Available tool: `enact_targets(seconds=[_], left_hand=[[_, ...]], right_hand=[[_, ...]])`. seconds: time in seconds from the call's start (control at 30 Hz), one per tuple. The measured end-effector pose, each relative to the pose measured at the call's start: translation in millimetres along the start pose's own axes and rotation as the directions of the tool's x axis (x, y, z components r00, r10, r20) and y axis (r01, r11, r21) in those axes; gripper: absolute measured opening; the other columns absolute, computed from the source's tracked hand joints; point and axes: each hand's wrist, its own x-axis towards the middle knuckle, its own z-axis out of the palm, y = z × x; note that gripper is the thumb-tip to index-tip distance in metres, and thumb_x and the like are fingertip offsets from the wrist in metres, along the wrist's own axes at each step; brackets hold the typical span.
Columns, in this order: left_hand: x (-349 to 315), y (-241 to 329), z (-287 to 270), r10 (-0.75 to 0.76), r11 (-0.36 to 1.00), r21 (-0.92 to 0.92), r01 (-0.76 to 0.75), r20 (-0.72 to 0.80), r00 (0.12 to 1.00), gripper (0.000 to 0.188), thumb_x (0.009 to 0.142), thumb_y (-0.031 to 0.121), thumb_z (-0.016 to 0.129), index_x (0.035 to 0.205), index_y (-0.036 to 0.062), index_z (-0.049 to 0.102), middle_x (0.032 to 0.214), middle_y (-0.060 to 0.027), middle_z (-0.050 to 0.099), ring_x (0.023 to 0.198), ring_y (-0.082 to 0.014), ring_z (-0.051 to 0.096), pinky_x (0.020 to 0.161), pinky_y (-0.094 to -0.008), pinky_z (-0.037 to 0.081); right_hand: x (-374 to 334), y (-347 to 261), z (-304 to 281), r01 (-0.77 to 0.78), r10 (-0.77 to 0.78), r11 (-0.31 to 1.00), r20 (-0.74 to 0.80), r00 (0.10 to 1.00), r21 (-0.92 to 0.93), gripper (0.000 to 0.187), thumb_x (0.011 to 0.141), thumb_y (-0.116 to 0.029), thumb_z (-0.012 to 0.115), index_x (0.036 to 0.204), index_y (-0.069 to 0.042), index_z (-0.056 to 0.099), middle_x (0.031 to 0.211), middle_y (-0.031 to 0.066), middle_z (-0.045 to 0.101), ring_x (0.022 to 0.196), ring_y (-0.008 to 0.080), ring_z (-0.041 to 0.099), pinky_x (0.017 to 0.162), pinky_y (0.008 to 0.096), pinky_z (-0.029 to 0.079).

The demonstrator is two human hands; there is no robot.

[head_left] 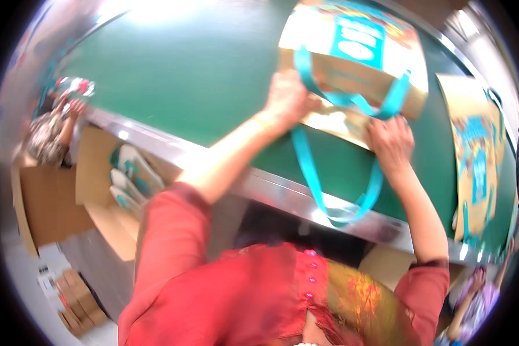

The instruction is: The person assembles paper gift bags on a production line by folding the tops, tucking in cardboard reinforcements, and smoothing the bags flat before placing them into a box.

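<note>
A tan and white printed shopping bag (357, 81) with turquoise strap handles lies on the green work surface (184, 75), its mouth edge toward me. My left hand (288, 101) is closed on the left end of that edge, and my right hand (392, 141) is closed on its right end. Some of the fingers are hidden behind the bag's material, and the picture is slightly blurred. One turquoise handle (311, 167) loops down over the metal table edge between my forearms. The other lies across the bag's front, above my hands.
More tan printed bags (476, 155) lie at the far right of the table. Left of me an open cardboard box (98, 167) holds several folded bags with turquoise handles. Other people work at the left (52, 132) and lower right (473, 303). Cardboard boxes (79, 303) stand on the floor.
</note>
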Motion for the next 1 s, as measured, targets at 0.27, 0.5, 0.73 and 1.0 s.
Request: enact_targets(seconds=[0.27,0.5,0.73,1.0], left_hand=[[-3.1,-1.1,57.6,0.49,0.871,0.091,-0.482,-0.207,0.847,0.006,0.075,0.013,0.057,0.078,0.0117,0.062,0.088,-0.0115,0.057,0.086,-0.0272,0.055,0.074,-0.0407,0.043],[-17.2,-9.4,70.2,0.47,0.874,0.163,-0.458,-0.049,0.881,0.037,0.078,0.039,0.058,0.107,0.016,0.06,0.119,-0.0077,0.055,0.112,-0.0273,0.049,0.098,-0.057,0.029],[-21.1,-0.1,58.8,0.424,0.906,0.002,-0.424,0.034,0.905,0.056,0.087,0.049,0.044,0.126,0.0094,0.053,0.141,-0.0143,0.042,0.128,-0.0305,0.041,0.105,-0.0664,0.015],[-24.6,-1.1,63.0,0.368,0.929,-0.081,-0.362,0.085,0.926,0.055,0.09,0.045,0.044,0.13,0.008,0.051,0.145,-0.0118,0.039,0.137,-0.0271,0.03,0.108,-0.0653,0.007]], right_hand=[[-9.5,-0.4,-2.6,0.332,-0.338,0.827,-0.071,0.939,0.454,0.037,0.075,-0.003,0.066,0.111,0.001,0.059,0.121,0.0201,0.057,0.117,0.0411,0.052,0.098,0.0467,0.043],[4.8,-8.2,12.2,0.248,-0.453,0.86,0.443,0.773,0.446,0.075,0.092,-0.062,0.026,0.146,-0.009,0.026,0.153,0.0176,0.021,0.141,0.0423,0.013,0.114,0.0531,0.007],[-0.1,-4.8,17.8,0.213,-0.42,0.868,0.435,0.796,0.449,0.07,0.095,-0.054,0.026,0.147,-0.008,0.025,0.154,0.018,0.016,0.143,0.039,0.01,0.115,0.0501,0.006],[-11.8,11.0,6.5,0.091,-0.352,0.89,0.545,0.761,0.448,0.063,0.096,-0.045,0.029,0.145,-0.005,0.029,0.153,0.0184,0.02,0.142,0.0385,0.012,0.116,0.0489,0.007]])
